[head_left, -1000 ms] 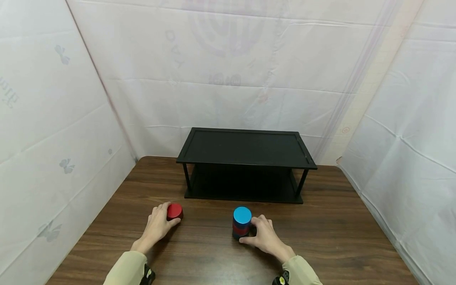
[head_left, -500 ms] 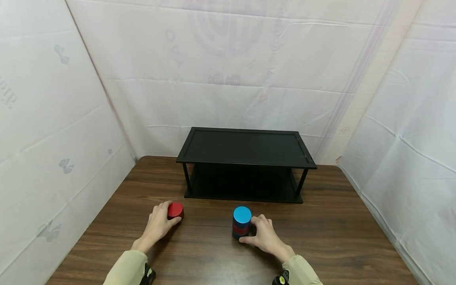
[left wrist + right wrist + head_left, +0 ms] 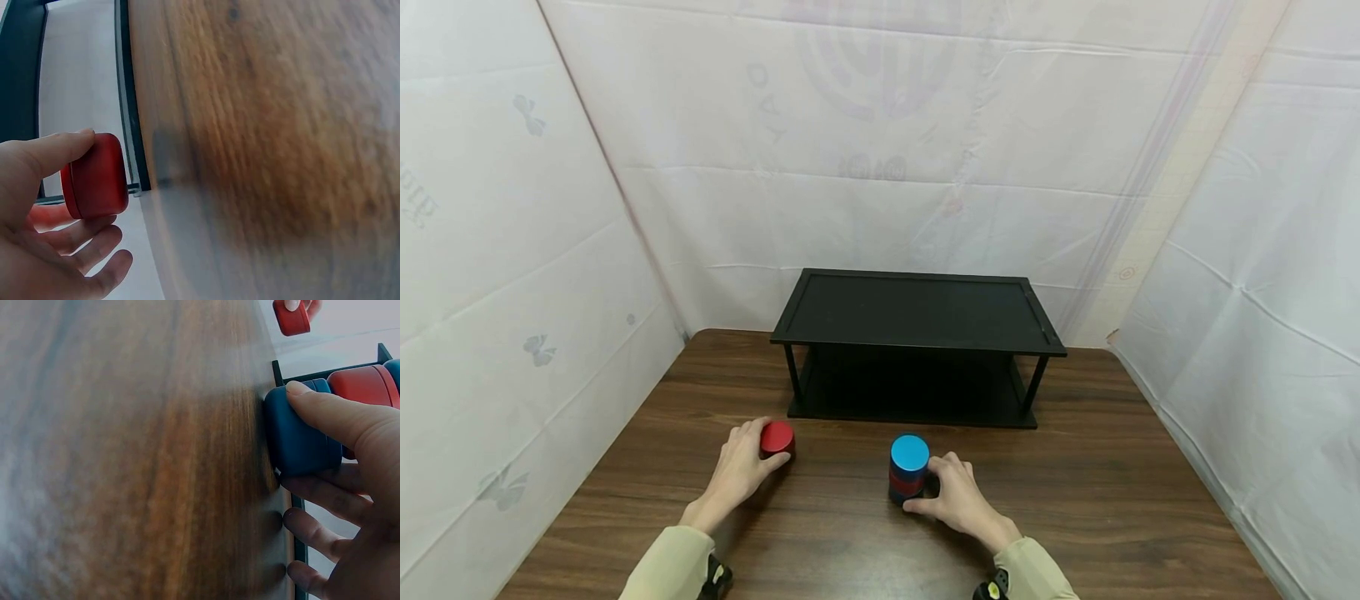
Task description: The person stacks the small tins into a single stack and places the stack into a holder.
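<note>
We count four lidded round tins, two red and two blue, all squat cylinders with smooth, satin sides and softly rounded edges. Taking the clock as it lies in the head view, one red tin (image 3: 778,438) sits between nine and ten o'clock from the stack, in the left hand (image 3: 737,468), whose grip is narrowed to the tin's width: thumb on one side, fingers on the other. The left wrist view shows its lid seam, and a gap between it and the desk (image 3: 827,542). The other three tins make an upright stack (image 3: 909,468): a top blue tin (image 3: 910,452), a middle red tin (image 3: 359,386) and a bottom blue tin (image 3: 303,434) standing on the desk. The right hand (image 3: 961,500), at about four o'clock from the stack, pinches the bottom blue tin between thumb and fingers, its lower fingers spread clear of it. At twelve o'clock from the stack we see one black rack (image 3: 917,310) with two flat tiers, the upper one rimmed, and two slim front posts. The desk has dark brown, streaked wood grain with a slight sheen. White creased sheeting (image 3: 880,108) with faint prints hangs on three sides, and two pale khaki sleeves (image 3: 670,562) reach in from below.
</note>
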### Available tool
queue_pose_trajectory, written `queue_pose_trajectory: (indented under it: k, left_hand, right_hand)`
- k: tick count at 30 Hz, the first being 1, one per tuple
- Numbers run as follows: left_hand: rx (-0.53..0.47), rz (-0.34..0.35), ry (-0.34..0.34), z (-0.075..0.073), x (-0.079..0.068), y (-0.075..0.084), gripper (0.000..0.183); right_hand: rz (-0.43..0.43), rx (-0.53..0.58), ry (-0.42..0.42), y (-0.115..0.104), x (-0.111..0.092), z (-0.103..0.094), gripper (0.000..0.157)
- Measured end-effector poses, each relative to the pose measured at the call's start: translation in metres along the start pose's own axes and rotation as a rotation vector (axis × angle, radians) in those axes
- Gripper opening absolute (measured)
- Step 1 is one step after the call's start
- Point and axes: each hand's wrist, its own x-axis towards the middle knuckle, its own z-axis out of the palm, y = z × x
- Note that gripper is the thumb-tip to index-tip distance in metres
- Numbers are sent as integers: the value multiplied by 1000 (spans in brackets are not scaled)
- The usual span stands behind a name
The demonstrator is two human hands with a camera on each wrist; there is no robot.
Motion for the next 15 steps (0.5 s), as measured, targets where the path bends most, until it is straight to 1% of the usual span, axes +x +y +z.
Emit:
queue_pose_trajectory:
  k: [8,15]
  left_hand:
    - [-15,47,43,-2,0,10,64]
    - [-36,70,54,-4,-1,20,65]
  right_hand:
    - [-3,5,3,-1,0,0,45]
    - [-2,18,-3,0,-1,0,45]
